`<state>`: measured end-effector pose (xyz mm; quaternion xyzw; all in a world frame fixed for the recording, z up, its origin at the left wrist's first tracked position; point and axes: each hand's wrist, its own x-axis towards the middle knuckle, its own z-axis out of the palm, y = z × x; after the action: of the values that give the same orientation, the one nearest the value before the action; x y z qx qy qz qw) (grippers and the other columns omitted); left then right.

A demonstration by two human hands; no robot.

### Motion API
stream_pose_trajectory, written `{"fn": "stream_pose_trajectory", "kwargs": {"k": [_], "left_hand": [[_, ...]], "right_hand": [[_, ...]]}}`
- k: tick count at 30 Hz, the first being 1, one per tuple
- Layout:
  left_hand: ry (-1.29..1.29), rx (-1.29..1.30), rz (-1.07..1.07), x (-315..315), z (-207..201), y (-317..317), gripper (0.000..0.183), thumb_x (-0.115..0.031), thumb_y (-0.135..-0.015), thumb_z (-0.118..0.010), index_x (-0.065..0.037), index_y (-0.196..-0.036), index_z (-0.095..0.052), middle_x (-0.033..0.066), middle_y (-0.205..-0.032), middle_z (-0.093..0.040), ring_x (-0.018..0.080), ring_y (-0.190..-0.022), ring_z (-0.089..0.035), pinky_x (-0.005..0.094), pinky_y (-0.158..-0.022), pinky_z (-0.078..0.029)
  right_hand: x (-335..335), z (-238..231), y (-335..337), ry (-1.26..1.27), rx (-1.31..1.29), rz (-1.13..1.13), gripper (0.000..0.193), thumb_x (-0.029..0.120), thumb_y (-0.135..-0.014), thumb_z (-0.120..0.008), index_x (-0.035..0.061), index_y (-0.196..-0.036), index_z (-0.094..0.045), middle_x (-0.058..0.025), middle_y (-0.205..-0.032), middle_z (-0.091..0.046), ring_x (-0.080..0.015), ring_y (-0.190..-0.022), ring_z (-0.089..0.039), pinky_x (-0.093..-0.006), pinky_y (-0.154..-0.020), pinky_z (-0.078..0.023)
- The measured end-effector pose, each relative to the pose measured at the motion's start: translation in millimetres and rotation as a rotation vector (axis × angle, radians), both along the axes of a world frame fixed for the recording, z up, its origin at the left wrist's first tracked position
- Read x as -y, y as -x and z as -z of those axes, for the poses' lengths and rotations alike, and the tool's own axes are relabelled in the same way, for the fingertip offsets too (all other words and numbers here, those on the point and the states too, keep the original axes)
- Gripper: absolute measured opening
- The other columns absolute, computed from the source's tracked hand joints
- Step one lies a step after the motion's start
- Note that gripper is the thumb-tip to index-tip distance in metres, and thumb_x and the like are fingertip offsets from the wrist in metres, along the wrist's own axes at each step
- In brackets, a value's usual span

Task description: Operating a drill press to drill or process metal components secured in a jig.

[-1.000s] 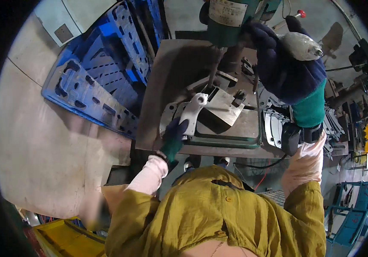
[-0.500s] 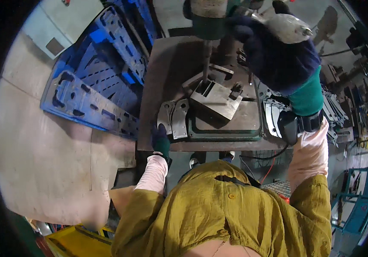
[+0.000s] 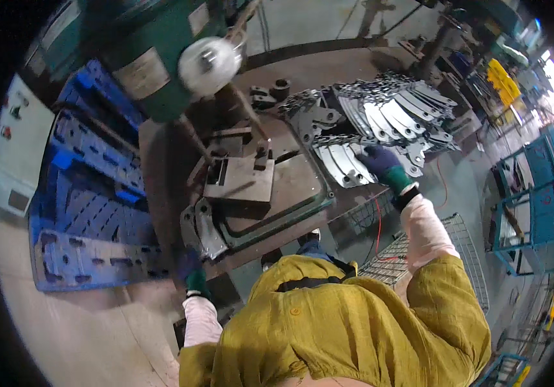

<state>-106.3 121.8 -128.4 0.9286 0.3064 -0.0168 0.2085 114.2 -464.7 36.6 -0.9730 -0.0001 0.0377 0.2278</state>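
Note:
My right hand, in a dark blue glove with a green cuff, reaches over the end of a row of curved grey metal plates. Its fingers are stretched out onto the nearest ones. At the table's near left corner my left hand, gloved the same way, is beside two curved metal plates. Motion smears its fingers, so their grip cannot be made out. Between the hands a steel block fixture sits on the raised machine bed. Above it hangs the green drill press head with a round pale hub.
A large heap of shiny curved plates covers the table's right part. Blue plastic pallets stand on the left. A wire basket is below my right forearm, near a red cable. Blue-green metal racks stand farther right.
My right hand has come down from the drill press handle to the plates on the right. My left hand stays by the two plates. The view has swung right.

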Motion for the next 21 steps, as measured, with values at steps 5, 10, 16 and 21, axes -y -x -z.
{"fn": "stream_pose_trajectory", "kwargs": {"k": [5,10,16,21], "left_hand": [[-0.102,-0.481,-0.012,-3,-16,-20,0.051,-0.033,-0.1,-0.045,-0.007,-0.144,-0.043,0.0198,-0.14,-0.051,0.0283,-0.126,-0.053,0.0397,-0.103,-0.043],[-0.721,0.197,0.147,-103,45,43,0.048,-0.027,-0.1,-0.047,-0.005,-0.144,-0.044,0.0175,-0.143,-0.049,0.0253,-0.129,-0.05,0.0373,-0.106,-0.042],[0.136,0.54,0.022,-71,61,3,0.045,-0.033,-0.097,-0.052,-0.003,-0.13,-0.058,0.0137,-0.125,-0.062,0.0255,-0.107,-0.058,0.0332,-0.094,-0.045],[0.306,0.372,-0.132,-28,60,-6,0.05,-0.036,-0.1,-0.048,-0.004,-0.138,-0.05,0.0097,-0.138,-0.053,0.0236,-0.124,-0.048,0.0328,-0.108,-0.032]], "right_hand": [[14,25,62,0.22,0.084,0.16,0.067,0.047,-0.082,-0.064,0.0082,-0.134,-0.048,-0.0181,-0.107,-0.063,-0.0381,-0.099,-0.062,-0.0492,-0.082,-0.05],[7,35,36,0.187,0.316,0.203,0.07,0.042,-0.083,-0.065,0.0083,-0.14,-0.042,-0.0178,-0.122,-0.06,-0.0354,-0.109,-0.06,-0.0461,-0.089,-0.049],[71,10,14,0.232,0.361,0.437,0.076,0.041,-0.082,-0.067,0.0091,-0.144,-0.038,-0.0165,-0.128,-0.058,-0.0353,-0.116,-0.056,-0.0432,-0.094,-0.048],[145,40,-28,0.573,0.484,0.415,0.071,0.036,-0.083,-0.062,0.0104,-0.146,-0.039,-0.0159,-0.143,-0.047,-0.0327,-0.13,-0.047,-0.0459,-0.101,-0.043]]}}
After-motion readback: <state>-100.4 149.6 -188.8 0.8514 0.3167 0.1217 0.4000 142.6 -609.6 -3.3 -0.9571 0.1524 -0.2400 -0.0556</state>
